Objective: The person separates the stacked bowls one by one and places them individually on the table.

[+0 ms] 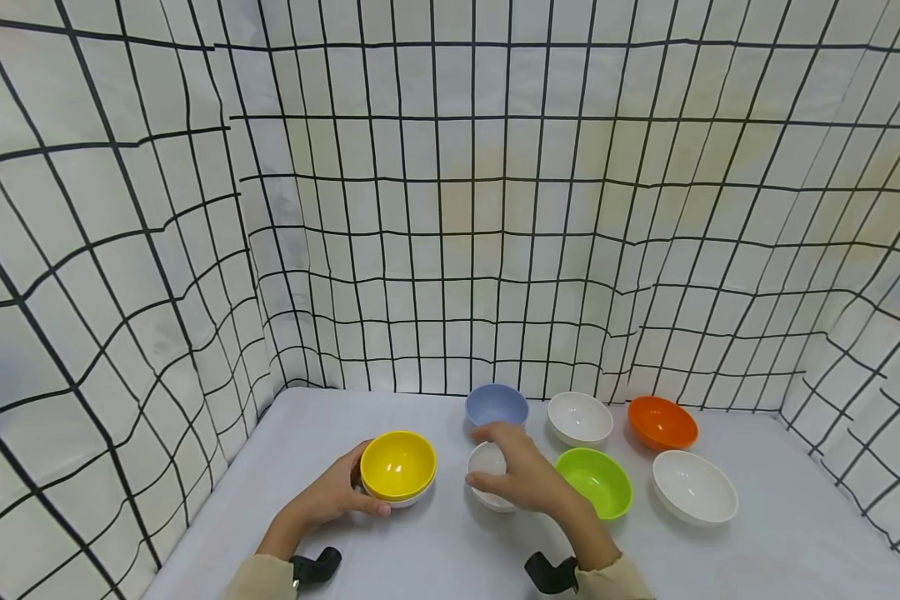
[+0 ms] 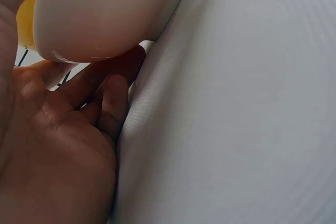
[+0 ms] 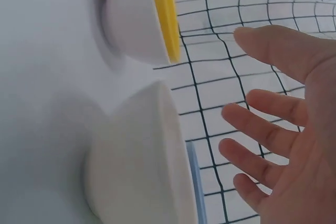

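A yellow bowl (image 1: 399,467) sits nested in a white bowl (image 1: 412,502) on the left part of the table. My left hand (image 1: 341,490) holds this pair from the left, its thumb along the front and its other fingers round the far side. Seen from the left wrist, the fingers curl low against the white bowl's wall, by the cloth. Over another white bowl (image 1: 489,460) hovers my right hand (image 1: 528,477), thumb and fingers spread. The right wrist view shows the hand (image 3: 283,114) apart from that bowl's rim, with nothing in its grasp.
Behind the right hand stands a blue bowl (image 1: 497,406). To the right are a white bowl (image 1: 580,418), an orange bowl (image 1: 662,422), a green bowl (image 1: 596,483) and a wide white bowl (image 1: 694,488). White walls with black grid lines (image 1: 450,250) enclose the white-covered table (image 1: 450,558).
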Available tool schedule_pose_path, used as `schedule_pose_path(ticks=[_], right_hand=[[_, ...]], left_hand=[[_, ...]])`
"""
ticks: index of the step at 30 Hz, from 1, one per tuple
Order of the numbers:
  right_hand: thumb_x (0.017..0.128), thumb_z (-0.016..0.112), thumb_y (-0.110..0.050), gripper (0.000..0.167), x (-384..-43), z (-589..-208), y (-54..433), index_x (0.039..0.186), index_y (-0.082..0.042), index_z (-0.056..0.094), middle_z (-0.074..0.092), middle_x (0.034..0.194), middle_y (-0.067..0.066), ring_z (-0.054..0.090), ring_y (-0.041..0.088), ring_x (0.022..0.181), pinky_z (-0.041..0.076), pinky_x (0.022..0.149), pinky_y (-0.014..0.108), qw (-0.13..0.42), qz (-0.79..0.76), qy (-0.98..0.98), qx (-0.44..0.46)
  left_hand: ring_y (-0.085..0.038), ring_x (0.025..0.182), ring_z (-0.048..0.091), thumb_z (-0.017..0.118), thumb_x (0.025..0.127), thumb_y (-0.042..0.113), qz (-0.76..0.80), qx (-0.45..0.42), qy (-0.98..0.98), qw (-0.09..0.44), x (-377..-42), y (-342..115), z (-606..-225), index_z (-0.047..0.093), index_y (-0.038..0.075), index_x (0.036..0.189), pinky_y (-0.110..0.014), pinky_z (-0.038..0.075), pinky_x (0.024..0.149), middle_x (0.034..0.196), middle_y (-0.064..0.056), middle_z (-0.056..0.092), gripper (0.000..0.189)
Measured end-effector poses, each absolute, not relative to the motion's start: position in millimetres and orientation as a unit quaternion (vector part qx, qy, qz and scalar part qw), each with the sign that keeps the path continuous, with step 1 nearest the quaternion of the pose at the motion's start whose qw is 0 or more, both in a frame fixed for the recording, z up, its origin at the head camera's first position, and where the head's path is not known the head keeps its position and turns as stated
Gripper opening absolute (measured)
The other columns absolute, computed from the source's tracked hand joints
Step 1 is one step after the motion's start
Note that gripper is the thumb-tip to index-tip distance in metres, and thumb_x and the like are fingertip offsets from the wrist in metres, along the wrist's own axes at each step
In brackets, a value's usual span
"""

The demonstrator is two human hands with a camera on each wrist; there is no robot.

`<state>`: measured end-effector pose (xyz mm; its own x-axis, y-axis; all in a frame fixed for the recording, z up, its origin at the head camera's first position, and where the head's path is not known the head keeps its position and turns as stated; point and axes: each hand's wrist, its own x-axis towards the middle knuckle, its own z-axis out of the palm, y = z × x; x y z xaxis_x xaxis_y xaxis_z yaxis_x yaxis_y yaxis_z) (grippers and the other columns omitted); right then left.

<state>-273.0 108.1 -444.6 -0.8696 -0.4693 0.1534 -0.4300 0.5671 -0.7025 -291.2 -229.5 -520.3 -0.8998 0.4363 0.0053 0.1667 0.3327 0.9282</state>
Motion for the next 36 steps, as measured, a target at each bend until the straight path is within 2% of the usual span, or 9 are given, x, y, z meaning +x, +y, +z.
schedule_pose_path(ticks=[4,11,19,27,36], right_hand=[[0.089,0.079,-0.037,0.062,-270.5,-449.6,94.8,0.141,-0.016,0.053,0.058,0.142,0.002,0.049,0.026,0.136,0.044,0.115,0.053,0.019,-0.383,0.887,-0.258],[0.088,0.079,-0.041,0.072,-266.8,-459.8,69.8,0.148,-0.017,0.047,0.049,0.153,0.006,0.039,0.031,0.146,0.038,0.118,0.060,0.022,-0.368,0.893,-0.259],[0.087,0.078,-0.048,0.076,-265.5,-469.0,50.0,0.148,-0.015,0.047,0.049,0.151,0.001,0.041,0.027,0.142,0.034,0.120,0.058,0.036,-0.340,0.898,-0.277],[0.087,0.076,-0.054,0.078,-264.1,-474.7,38.0,0.148,-0.014,0.047,0.051,0.148,0.000,0.045,0.019,0.131,0.041,0.115,0.050,0.032,-0.327,0.900,-0.288],[0.082,0.081,-0.054,0.084,-266.6,-477.7,31.4,0.147,-0.012,0.047,0.047,0.150,0.003,0.045,0.022,0.134,0.041,0.114,0.051,0.006,-0.288,0.915,-0.281]], left_hand=[[-0.040,0.148,0.038,0.092,0.076,0.026,0.545,0.184,0.809,0.122,-291.2,-228.8,-519.7,0.034,0.011,0.156,-0.064,0.022,0.124,0.157,-0.012,0.046,0.101],[-0.039,0.147,0.040,0.092,0.076,0.026,0.539,0.178,0.815,0.120,-289.5,-228.3,-517.0,0.034,0.011,0.156,-0.063,0.025,0.124,0.156,-0.012,0.047,0.100],[-0.037,0.145,0.042,0.090,0.078,0.027,0.542,0.191,0.809,0.119,-288.5,-227.8,-517.2,0.036,0.013,0.155,-0.066,0.025,0.122,0.154,-0.010,0.049,0.095],[-0.035,0.143,0.045,0.090,0.078,0.027,0.537,0.189,0.814,0.114,-288.3,-227.1,-516.5,0.036,0.013,0.155,-0.063,0.028,0.122,0.153,-0.009,0.050,0.095],[-0.036,0.144,0.044,0.091,0.077,0.027,0.537,0.180,0.815,0.117,-287.0,-226.3,-514.6,0.036,0.012,0.155,-0.063,0.027,0.123,0.154,-0.010,0.049,0.096]])
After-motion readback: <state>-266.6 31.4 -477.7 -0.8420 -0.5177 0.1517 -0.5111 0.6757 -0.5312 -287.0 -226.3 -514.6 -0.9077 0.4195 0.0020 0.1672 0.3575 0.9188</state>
